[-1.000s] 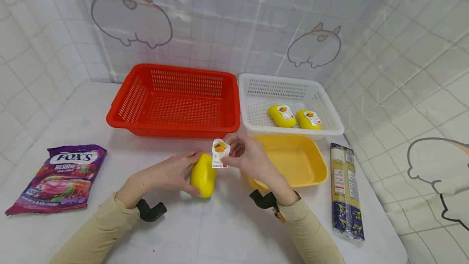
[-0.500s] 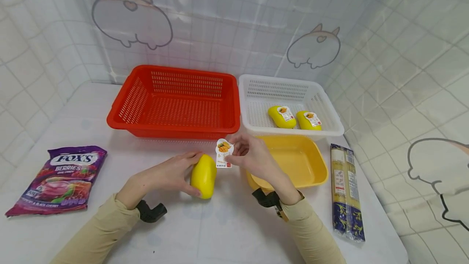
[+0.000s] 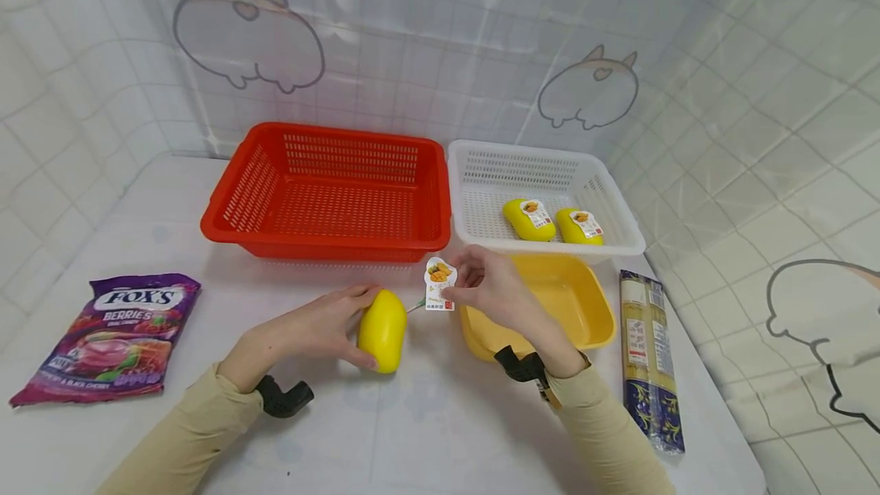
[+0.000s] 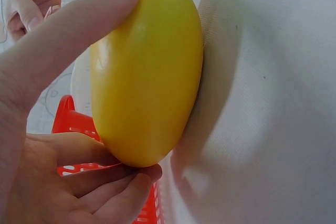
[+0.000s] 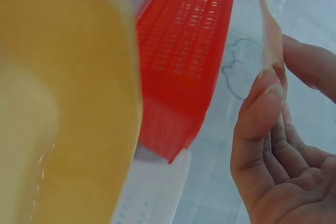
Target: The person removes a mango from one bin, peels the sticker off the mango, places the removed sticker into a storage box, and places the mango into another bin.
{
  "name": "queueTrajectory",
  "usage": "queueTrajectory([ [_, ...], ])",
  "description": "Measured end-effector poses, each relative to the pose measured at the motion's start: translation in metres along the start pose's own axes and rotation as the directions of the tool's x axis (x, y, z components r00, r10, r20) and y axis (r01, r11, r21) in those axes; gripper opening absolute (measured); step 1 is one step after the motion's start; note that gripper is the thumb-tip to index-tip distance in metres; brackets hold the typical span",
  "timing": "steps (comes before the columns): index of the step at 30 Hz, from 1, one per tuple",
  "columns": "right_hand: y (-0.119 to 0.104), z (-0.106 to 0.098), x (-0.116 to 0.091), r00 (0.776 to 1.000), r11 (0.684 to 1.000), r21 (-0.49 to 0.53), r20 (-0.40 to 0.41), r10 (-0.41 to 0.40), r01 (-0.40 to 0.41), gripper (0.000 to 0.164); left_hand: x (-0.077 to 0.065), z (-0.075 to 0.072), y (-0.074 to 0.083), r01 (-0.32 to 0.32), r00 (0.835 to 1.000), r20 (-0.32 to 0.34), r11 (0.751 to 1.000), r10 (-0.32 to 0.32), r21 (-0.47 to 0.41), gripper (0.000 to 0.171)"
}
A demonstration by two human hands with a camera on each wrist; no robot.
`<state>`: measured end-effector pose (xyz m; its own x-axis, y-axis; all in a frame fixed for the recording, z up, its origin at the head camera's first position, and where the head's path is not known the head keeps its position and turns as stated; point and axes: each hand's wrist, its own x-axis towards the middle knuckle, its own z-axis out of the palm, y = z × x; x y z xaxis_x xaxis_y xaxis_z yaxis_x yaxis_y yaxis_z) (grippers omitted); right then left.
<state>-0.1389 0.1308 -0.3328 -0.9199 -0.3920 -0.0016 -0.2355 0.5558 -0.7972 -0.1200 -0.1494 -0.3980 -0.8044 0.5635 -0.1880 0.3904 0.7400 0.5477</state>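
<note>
My left hand [image 3: 323, 327] grips a smooth yellow mango [image 3: 383, 331] on the table, thumb on its near side and fingers round its far end. In the left wrist view the thumb lies along the bare yellow mango [image 4: 149, 72]. My right hand [image 3: 495, 289] pinches a small white label [image 3: 440, 283] with a mango picture, held up to the right of the mango and apart from it. The right wrist view shows the label [image 5: 271, 38] edge-on between thumb and fingers. Two labelled mangoes [image 3: 529, 220] lie in the white basket [image 3: 474, 231].
A red basket [image 3: 323, 243] stands at the back, left of the white one. The yellow tub [image 3: 598, 334] sits under and beside my right hand. A purple candy bag [image 3: 113, 338] lies at left, a long clear-and-blue noodle packet [image 3: 651, 361] at right.
My right hand has moved to the right with the label, widening the gap to the mango. My left hand keeps its grip and has barely moved.
</note>
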Motion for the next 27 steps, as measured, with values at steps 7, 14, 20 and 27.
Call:
queueTrajectory([
  [7,0.006,-0.010,0.001,1.000,0.999,-0.037,0.001,0.029,-0.029,0.035,0.000,-0.001,0.001,0.007,1.000,0.015,1.000,-0.007,-0.005,0.118],
  [14,0.010,-0.020,0.002,0.999,0.997,-0.076,-0.003,0.032,-0.032,0.036,0.000,-0.001,-0.001,0.010,1.000,0.015,1.000,-0.010,0.000,0.119],
  [20,0.016,-0.029,0.004,0.999,0.994,-0.100,0.012,0.041,-0.039,0.036,0.000,-0.001,-0.001,0.014,1.000,0.013,1.000,-0.014,-0.005,0.119],
  [27,0.024,-0.041,0.007,0.997,0.986,-0.159,0.053,0.064,-0.055,0.037,0.000,-0.001,0.001,0.016,1.000,0.012,1.000,-0.016,-0.014,0.119],
])
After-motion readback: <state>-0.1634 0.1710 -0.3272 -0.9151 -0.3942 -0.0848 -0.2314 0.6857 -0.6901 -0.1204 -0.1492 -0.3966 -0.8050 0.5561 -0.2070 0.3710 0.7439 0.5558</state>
